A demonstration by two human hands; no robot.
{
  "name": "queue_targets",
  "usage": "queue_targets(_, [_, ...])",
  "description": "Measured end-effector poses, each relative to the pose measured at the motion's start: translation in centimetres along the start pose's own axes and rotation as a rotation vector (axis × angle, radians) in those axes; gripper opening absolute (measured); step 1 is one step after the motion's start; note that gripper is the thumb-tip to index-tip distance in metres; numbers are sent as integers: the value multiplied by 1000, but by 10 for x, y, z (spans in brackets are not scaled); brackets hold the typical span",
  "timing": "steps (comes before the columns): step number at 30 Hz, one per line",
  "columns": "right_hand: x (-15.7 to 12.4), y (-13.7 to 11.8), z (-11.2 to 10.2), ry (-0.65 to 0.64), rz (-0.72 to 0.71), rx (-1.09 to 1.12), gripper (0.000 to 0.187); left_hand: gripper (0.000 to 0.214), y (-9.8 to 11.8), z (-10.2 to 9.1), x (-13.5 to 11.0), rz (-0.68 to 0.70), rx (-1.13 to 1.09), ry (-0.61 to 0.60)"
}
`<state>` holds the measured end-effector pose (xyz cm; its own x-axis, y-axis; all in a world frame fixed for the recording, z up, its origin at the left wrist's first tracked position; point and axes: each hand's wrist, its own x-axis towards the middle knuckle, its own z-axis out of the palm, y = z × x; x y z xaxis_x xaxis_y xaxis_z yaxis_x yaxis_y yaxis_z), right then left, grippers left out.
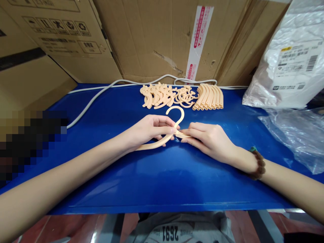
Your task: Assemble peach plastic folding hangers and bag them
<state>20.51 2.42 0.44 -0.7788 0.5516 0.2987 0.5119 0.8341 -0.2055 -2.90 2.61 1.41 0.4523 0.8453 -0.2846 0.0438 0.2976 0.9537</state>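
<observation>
A peach plastic hanger (pixel 177 116) lies on the blue table (pixel 162 182), its hook pointing away from me. My left hand (pixel 149 130) is closed on the hanger's left arm near the neck, thumb and fingers pinching it. My right hand (pixel 207 138) is closed on a peach hanger arm piece (pixel 182 135) that meets the neck from the right; most of this piece is hidden under the fingers. The two hands nearly touch at the hanger's middle.
Loose peach hook pieces (pixel 165 95) and a neat row of curved arm pieces (pixel 209 97) lie behind the hands. A white cable (pixel 101 94) runs along the back. Cardboard boxes (pixel 152 37) wall the back; plastic bags (pixel 291 60) sit at right.
</observation>
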Motion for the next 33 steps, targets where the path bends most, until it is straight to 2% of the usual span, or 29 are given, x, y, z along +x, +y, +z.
queue_targets(13, [-1, -1, 1, 36, -14, -17, 37, 2, 0, 0, 0, -7, -6, -7])
queue_targets(33, [-1, 0, 3, 9, 12, -74, 44, 10, -5, -2, 2, 35, -6, 19])
